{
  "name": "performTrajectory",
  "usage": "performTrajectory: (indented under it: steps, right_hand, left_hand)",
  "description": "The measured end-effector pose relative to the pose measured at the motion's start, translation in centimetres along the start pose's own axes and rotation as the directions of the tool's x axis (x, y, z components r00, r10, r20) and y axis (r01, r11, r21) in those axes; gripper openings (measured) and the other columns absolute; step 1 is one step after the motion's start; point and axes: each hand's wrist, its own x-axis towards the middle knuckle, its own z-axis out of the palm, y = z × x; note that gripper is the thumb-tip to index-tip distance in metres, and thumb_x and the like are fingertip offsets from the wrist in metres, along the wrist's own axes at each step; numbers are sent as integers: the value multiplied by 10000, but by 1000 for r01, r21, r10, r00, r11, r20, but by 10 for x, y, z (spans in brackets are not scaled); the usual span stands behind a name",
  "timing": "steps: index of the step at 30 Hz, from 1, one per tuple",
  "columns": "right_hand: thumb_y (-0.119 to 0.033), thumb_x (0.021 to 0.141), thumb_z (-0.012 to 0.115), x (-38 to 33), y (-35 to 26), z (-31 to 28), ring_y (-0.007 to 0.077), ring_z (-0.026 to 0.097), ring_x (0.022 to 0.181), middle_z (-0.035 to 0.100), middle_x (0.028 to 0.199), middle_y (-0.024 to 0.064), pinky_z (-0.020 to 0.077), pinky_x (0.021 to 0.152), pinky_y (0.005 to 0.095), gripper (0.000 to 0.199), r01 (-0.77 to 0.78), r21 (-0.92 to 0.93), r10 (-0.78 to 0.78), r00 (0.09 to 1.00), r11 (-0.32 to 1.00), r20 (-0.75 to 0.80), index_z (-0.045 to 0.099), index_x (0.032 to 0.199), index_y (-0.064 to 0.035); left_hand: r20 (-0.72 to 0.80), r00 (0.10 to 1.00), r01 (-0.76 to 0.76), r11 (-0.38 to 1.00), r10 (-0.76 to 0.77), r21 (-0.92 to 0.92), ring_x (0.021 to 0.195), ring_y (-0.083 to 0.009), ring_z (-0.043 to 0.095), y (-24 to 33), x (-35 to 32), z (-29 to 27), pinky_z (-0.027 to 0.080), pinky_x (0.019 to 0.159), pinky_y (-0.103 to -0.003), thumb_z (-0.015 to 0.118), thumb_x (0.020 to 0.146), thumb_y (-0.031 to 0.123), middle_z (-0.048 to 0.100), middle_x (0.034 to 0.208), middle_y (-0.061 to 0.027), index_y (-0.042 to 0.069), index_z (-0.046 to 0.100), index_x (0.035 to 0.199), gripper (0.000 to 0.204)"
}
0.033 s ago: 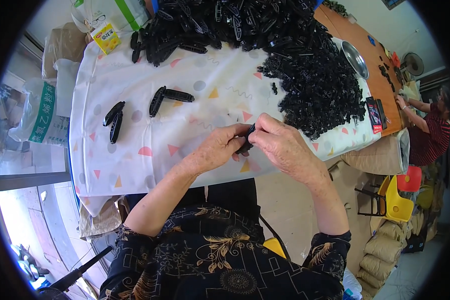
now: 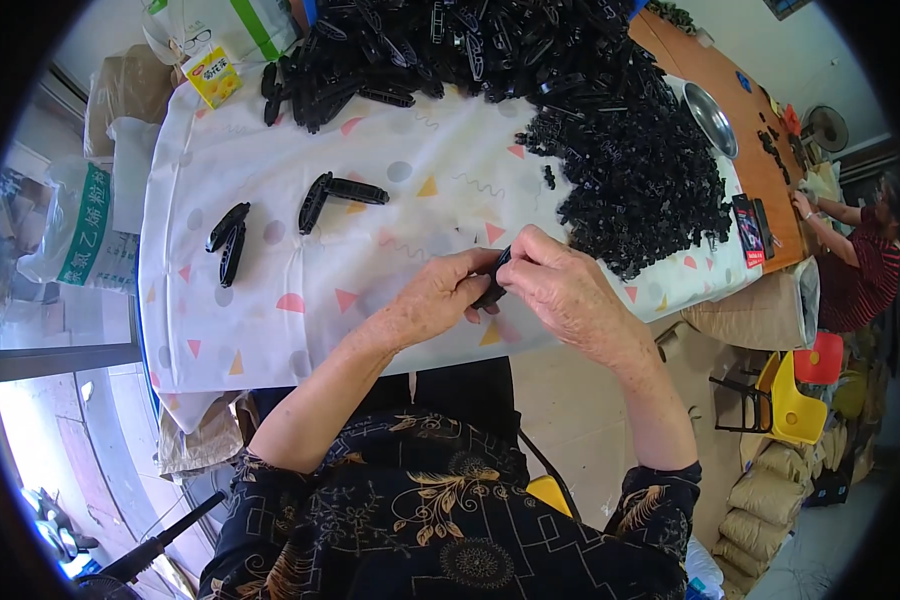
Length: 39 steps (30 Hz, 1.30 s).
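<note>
Near the front edge of the table, both hands meet over a narrow black plastic part [image 2: 491, 291]. Its lower end sits between the fingers of my left hand [image 2: 432, 302]. The fingertips of my right hand [image 2: 567, 296] pinch its upper end; whether they also hold a smaller piece is hidden. To the left on the cloth lie two pairs of long black plastic parts: one pair [image 2: 356, 191] meets at an angle, the other pair [image 2: 232, 246] overlaps at its ends. A small black piece [image 2: 549, 177] lies alone beside the right-hand heap.
Long black parts form a large heap [image 2: 390, 55] at the back; small black pieces make another heap [image 2: 640, 180] at right. A metal bowl [image 2: 710, 120], a red-and-black box [image 2: 748, 230] and a yellow box [image 2: 213, 78] stand around. Another person [image 2: 865, 250] sits far right.
</note>
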Motion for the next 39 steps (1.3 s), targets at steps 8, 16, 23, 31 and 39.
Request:
performTrajectory:
  steps: [8, 16, 23, 31, 39]
  right_hand:
    - [-20, 799, 650, -8, 10, 36, 146, 571, 835, 577, 974, 54, 469, 747, 280, 384, -311, 557, 440, 891, 770, -110, 503, 1153, -37]
    - [-38, 882, 568, 1, 12, 64, 103, 579, 881, 605, 1026, 40, 486, 698, 234, 418, -286, 920, 566, 819, 268, 90, 444, 1281, -12]
    - [-11, 858, 556, 6, 7, 61, 94, 574, 817, 617, 966, 45, 475, 687, 219, 270, -239, 932, 605, 796, 274, 26, 510, 1124, 10]
    - [-58, 694, 698, 10, 63, 22, 265, 522, 1003, 560, 1063, 92, 401, 889, 365, 359, -247, 20, 238, 908, 969, -345, 588, 1035, -25]
    - [-115, 692, 701, 38, 104, 13, 256, 457, 854, 481, 877, 62, 339, 708, 374, 202, -375, -574, 191, 915, 728, -355, 571, 843, -82]
  left_hand:
    - [-103, 986, -126, 991, 130, 44, 881, -149, 581, -12, -2, 8, 507, 737, -288, 524, 857, -37, 572, 1033, -105, 20, 368, 1278, 453]
    - [-196, 963, -196, 980, 184, -45, 893, -146, 568, -13, -1, 15, 493, 763, -291, 495, 877, -48, 562, 1042, -118, 98, 167, 1400, 635]
    - [-137, 951, -280, 960, 279, 6, 911, -139, 534, -6, 8, 12, 474, 786, -289, 418, 860, -122, 531, 1068, -92, 111, 209, 1397, 621]
    - [-12, 935, -202, 558, 356, 805, 759, -349, 634, 28, 5, -38, 515, 663, -417, 595, 826, 156, 646, 931, -122, 183, 428, 1237, 444]
    - [-152, 770, 174, 26, 619, 984, 980, -271, 531, 53, 72, -172, 476, 786, -391, 624, 740, 164, 545, 946, -72, 123, 622, 911, 176]
